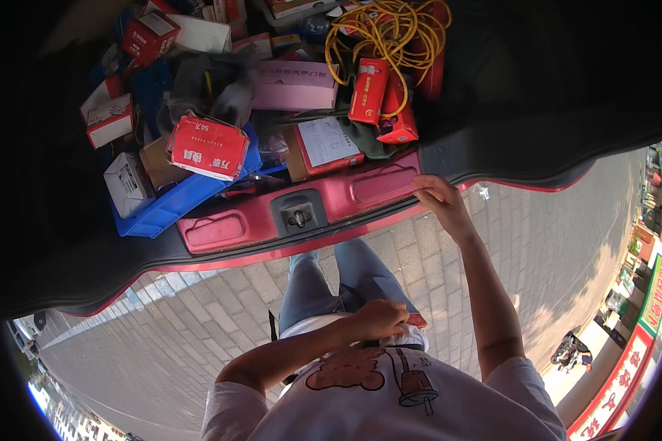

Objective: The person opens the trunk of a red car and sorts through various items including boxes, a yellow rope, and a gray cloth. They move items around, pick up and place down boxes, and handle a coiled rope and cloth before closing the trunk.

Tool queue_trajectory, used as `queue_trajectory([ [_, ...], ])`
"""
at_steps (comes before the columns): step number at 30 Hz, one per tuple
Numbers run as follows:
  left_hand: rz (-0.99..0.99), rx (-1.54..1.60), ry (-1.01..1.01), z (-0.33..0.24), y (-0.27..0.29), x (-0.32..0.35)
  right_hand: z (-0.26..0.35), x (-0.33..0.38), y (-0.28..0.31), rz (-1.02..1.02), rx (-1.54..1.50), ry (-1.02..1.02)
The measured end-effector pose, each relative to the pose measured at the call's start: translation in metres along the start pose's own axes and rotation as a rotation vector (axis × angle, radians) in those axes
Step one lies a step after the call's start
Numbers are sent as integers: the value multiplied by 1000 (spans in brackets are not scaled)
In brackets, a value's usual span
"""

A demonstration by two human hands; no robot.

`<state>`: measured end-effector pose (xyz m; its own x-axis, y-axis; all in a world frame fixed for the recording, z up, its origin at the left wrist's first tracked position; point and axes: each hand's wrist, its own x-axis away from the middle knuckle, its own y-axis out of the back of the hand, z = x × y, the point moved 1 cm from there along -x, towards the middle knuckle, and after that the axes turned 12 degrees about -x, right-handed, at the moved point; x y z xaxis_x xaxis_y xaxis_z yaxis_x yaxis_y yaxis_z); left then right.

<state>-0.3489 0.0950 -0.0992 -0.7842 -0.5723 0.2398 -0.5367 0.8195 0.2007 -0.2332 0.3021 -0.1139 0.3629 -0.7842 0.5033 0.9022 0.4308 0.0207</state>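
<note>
My left hand (381, 320) is closed in front of my waist, over the white hem of my shirt. A small reddish piece (417, 321) shows just past its fingers; whether they grip it or the cloth cannot be made out. My right hand (443, 204) reaches forward to the right end of the car boot's red sill (375, 184). Its fingers are apart and slightly bent, with nothing seen in them, and the fingertips are at the sill's edge. Nearest to it inside the boot are red boxes (368, 90) and a notepad (325, 141) with handwriting.
A blue crate (176, 202) holds a red-and-white box (208, 147) and other cartons. Behind lie a pink box (296, 84) and a coiled yellow cable (386, 37). The boot latch (296, 214) sits mid-sill. Paving (485, 272) surrounds my legs; a parked scooter (568, 351) stands far right.
</note>
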Motion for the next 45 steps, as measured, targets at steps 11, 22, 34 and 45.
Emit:
queue_trajectory([
  [11,-604,107,426,34,86,-17,-82,-291,-30,-511,770,-72],
  [22,-1815,1135,799,168,234,183,-54,-278,-57,-454,-196,-188],
  [34,-1846,1106,484,191,259,217,92,-163,-323,234,-583,-334],
  [45,-1545,1021,321,172,261,259,70,-176,-417,433,-43,85],
])
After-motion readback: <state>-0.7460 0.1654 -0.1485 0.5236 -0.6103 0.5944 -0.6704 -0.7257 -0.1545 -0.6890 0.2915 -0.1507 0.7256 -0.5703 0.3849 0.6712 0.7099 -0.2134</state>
